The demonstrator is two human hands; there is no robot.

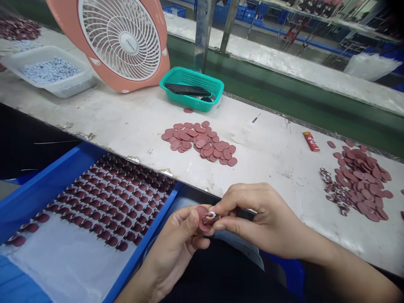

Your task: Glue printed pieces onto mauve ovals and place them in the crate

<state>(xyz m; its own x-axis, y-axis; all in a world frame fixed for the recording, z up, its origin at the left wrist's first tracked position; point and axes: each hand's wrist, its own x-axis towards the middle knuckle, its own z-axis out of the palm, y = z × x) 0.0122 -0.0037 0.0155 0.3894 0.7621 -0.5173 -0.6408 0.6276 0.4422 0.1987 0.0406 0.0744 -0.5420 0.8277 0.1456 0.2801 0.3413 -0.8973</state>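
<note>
My left hand (179, 244) pinches a dusty-red oval disc (202, 214) between thumb and fingers, just in front of the table's edge. Against that disc, my right hand (252, 214) grips a small figurine piece (212, 217) with white, brown and dark parts, held between thumb and forefinger. The two pieces touch or overlap; my fingers hide how they join. Beyond my hands, a loose pile of matching red ovals (202, 141) lies on the white table (268, 151). Farther right are another heap of ovals (362, 181) and a cluster of small figurine pieces (336, 193).
A blue crate (126, 286) at the left holds rows of assembled pieces on white sheeting. On the table stand a pink fan (129, 44), a green basket (192, 88) with dark objects and a white tray (52, 69) of small parts. A red wrapper (311, 141) lies right.
</note>
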